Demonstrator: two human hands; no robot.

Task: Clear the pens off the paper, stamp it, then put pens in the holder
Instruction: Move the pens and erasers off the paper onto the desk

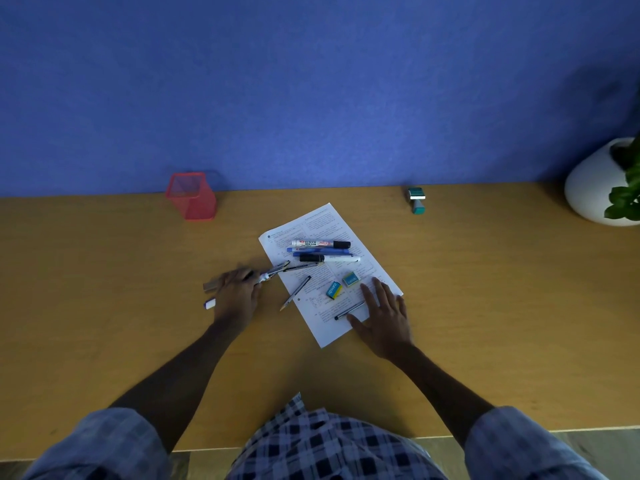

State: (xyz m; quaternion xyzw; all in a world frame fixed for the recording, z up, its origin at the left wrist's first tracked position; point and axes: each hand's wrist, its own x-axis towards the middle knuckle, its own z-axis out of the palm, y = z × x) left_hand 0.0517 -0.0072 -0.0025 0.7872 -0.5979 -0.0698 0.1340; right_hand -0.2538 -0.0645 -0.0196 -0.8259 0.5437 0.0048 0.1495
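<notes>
A printed paper (360, 271) lies slanted at the desk's middle. On it rest a whiteboard marker (320, 244), blue pens (318, 251), a black-capped white marker (329, 258), two erasers (343, 285), a thin pen (296, 292) and a dark pen (348, 311). My left hand (239, 292) is left of the paper, shut on a pen (273, 271) whose tip reaches the paper's edge. A white object (209, 303) lies by that hand. My right hand (384, 313) lies flat and open on the paper's near right corner. The red mesh holder (192, 197) stands at the back left, the green stamp (416, 200) at the back right.
A white pot with a green plant (599, 188) stands at the far right of the wooden desk (104, 289). A blue wall (311, 91) closes the desk's far edge. The near desk edge runs just in front of my body.
</notes>
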